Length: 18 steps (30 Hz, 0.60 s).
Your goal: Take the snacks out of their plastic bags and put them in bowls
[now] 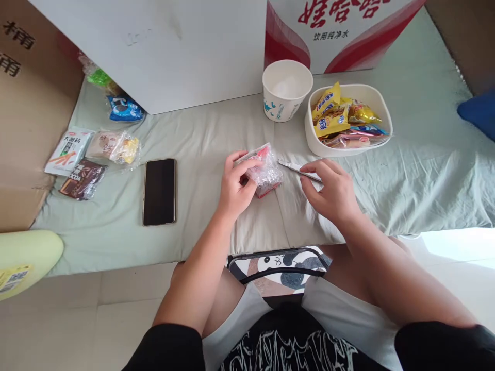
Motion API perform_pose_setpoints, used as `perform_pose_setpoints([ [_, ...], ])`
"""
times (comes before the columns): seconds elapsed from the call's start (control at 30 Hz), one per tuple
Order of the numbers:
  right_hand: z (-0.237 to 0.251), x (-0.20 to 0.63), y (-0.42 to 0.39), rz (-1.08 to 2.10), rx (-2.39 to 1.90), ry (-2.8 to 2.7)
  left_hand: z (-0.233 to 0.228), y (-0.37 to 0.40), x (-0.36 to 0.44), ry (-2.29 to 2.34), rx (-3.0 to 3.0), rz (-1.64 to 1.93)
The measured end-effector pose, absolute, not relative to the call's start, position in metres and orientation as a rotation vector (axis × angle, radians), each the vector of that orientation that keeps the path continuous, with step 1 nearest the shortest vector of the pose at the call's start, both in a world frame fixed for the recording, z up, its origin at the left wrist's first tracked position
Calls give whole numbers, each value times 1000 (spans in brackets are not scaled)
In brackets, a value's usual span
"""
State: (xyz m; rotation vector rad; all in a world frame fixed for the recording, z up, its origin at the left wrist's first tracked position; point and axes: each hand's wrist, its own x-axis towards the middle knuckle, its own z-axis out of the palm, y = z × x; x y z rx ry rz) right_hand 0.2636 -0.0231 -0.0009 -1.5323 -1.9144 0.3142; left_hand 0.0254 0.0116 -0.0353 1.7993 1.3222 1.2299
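My left hand [238, 185] is closed on a small packet [269, 172] in crinkled clear plastic wrapping with red showing at its top and bottom edges. Its thumb and fingers press on the packet's left side, just above the cloth. In my right hand [331, 189] is a slim silver tool [296, 168], pinched between thumb and fingers. The tool's narrow end points left toward the packet, a small gap apart from it. My palm and fingers hide part of the tool, and I cannot tell its exact kind.
Behind my hands stand a white paper cup [286, 98] and a white tub [340, 147] of wrapped snacks. A phone [159, 191] lies left, beyond it snack packets [83, 179]. Large boxes [193, 56] line the back of the cloth-covered surface [201, 211].
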Motion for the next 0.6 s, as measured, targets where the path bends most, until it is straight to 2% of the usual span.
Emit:
perform_pose_setpoints([
  [0.1,-11,279,-20,150,-1600,-2067,-34,8,25,1173,1713,1219],
  [0.17,-17,284,-16,146,-1663,-2116,-34,8,26,1083,1613,1239],
  [0.37,-12,288,-12,232,-1769,-2006,-34,11,26,1194,1694,1146],
  [0.43,-3,284,-16,400,-1734,-1893,-36,9,24,1155,1727,1141],
  [0.6,16,266,-33,1078,-1413,-1646,-42,3,24,1167,1680,1202],
])
